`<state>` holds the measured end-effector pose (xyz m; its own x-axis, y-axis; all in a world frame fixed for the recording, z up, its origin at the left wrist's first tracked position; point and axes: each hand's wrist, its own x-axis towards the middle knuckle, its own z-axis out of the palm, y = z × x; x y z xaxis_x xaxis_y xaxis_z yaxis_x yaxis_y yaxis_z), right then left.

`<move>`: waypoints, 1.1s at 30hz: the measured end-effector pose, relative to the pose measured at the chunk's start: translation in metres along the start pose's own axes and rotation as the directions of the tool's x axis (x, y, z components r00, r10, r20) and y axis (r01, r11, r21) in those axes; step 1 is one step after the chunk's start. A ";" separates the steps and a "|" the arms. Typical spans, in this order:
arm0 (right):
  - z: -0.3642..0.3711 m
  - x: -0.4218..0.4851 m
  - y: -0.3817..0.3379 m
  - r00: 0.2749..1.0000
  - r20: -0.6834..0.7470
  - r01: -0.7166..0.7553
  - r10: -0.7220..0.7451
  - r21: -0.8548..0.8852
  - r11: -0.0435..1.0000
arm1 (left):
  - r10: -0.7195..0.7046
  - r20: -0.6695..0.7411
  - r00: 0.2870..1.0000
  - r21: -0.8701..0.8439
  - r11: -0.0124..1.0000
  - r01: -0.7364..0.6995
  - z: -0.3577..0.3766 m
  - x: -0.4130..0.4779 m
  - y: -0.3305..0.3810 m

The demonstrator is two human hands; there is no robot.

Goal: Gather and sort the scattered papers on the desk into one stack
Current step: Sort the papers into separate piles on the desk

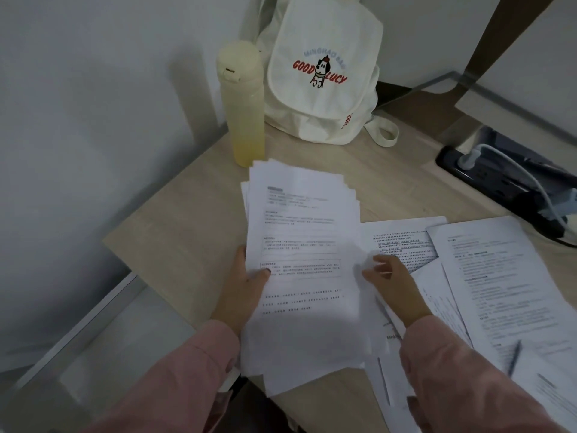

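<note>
Stack (299, 245) long axis fwd, left hand (246, 285) gripping.

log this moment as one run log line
left hand: holds white printed paper stack | right hand: on stack's right edge | loose printed sheets: ungathered, right

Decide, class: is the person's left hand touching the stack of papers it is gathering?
Touching. The head view shows the left hand gripping the left edge of the stack of papers, with the thumb pressed onto the top sheet.
</note>
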<state>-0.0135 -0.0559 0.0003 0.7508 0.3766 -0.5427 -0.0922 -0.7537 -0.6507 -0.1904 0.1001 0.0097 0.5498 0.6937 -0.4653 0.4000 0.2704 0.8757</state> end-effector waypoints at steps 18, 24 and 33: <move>-0.054 -0.043 -0.076 0.927 -0.170 0.365 -0.335 0.616 0.698 | 0.386 -0.028 0.922 -0.190 0.904 -0.384 -0.003 -0.008 0.097; -0.043 -0.045 -0.068 0.934 -0.240 0.356 -0.263 0.594 0.722 | 0.447 -0.022 0.894 -0.147 0.883 -0.445 0.005 -0.010 0.104; -0.033 -0.047 -0.058 0.951 -0.258 0.298 -0.171 0.619 0.727 | 0.378 0.011 0.926 -0.138 0.917 -0.373 0.007 0.000 0.084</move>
<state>-0.0223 -0.0478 0.0809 0.8984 0.3479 -0.2682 -0.2479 -0.1025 -0.9633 -0.1518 0.1177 0.0823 0.6685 0.7368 -0.1011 0.0604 0.0817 0.9948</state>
